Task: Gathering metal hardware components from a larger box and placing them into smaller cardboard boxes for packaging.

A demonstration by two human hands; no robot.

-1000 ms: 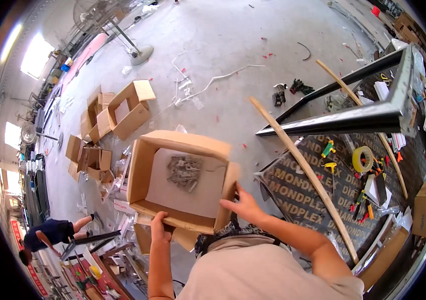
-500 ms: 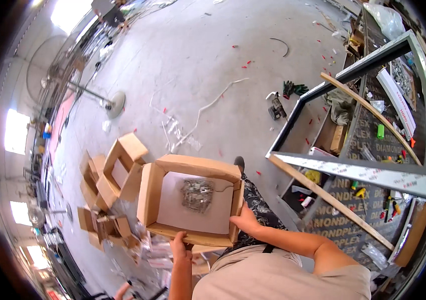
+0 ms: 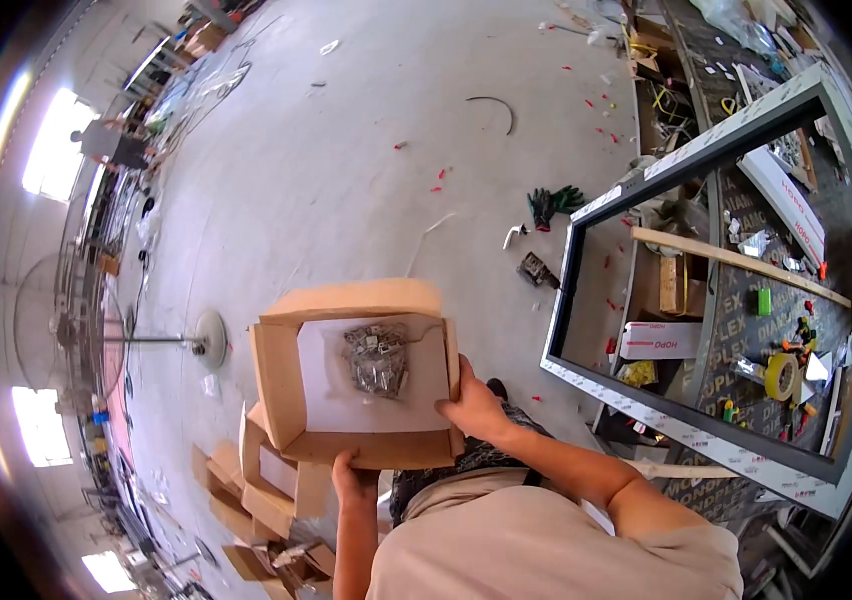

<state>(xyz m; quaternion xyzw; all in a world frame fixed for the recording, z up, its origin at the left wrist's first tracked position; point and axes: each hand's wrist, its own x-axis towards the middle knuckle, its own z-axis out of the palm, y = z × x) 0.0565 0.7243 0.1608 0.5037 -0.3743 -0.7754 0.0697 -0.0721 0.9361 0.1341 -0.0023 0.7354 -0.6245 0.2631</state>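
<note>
Held out before me is an open cardboard box (image 3: 279,385), its flaps folded outward. On its pale bottom lies a bunch of small metal parts (image 3: 376,360), whose exact kind I cannot make out. My left hand (image 3: 353,478) grips the near wall, its fingers partly hidden beneath the box. At the right wall, my right hand (image 3: 474,402) is closed on the edge, thumb inside the box.
Other open cardboard boxes (image 3: 271,480) sit on the floor at the lower left. A grey window frame (image 3: 571,290) rests over the cluttered workbench on the right. Gloves (image 3: 553,205) and a power tool (image 3: 538,270) lie on the floor. A pedestal fan (image 3: 211,340) stands left.
I have turned, so the surroundings shift in view. The box stays in both hands and sits slightly further left and higher. The window frame now looks closer and larger.
</note>
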